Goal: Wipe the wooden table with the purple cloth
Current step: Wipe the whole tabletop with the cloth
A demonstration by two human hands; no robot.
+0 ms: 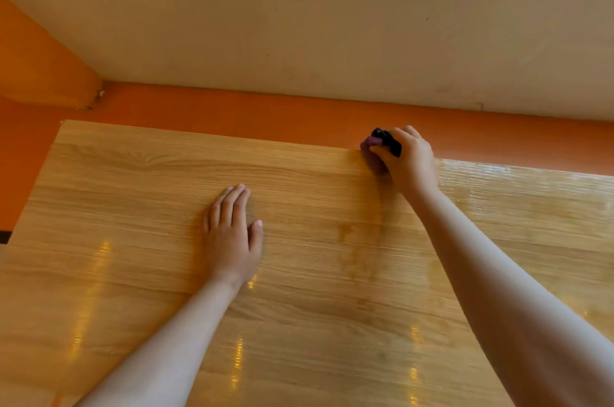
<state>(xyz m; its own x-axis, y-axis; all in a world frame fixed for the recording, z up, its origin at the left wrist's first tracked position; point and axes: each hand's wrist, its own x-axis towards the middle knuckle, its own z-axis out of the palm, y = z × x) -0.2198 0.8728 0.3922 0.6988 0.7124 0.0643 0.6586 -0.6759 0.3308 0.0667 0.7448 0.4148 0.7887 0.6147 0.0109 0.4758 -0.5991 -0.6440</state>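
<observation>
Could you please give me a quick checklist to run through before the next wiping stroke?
1. Right hand grips the purple cloth: ok.
2. Cloth on the wooden table: ok, at its far edge.
3. Left hand flat on the table, apart from the cloth: ok.
4. What the black object in the right hand is: cannot tell.
5. Cloth spread out for wiping: not ok, it is bunched under the fingers.

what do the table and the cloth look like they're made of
Table: wood or wood-look laminate, going by the long grain lines; glossy finish, since it shows bright reflected streaks. Cloth: probably soft purple fabric, bunched under the right hand; too little shows to tell the weave.
</observation>
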